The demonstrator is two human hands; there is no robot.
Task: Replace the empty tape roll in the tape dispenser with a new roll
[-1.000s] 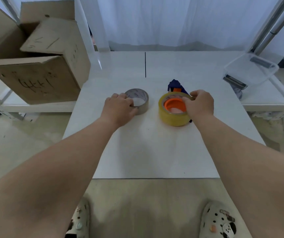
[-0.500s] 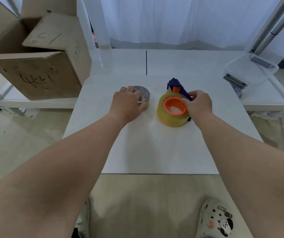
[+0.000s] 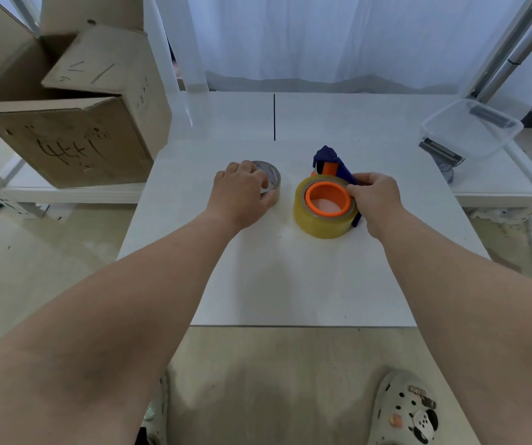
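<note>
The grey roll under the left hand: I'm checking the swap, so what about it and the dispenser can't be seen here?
- Grey roll: the left hand covers its core in the head view.
- Blue dispenser: yellow tape roll and right hand hide its body.

One head-worn wide-angle view looks forward and steeply down from close above the white table, forearms filling the foreground

The right shoe reads "Baby"; the cardboard box bears illegible scrawl.
</note>
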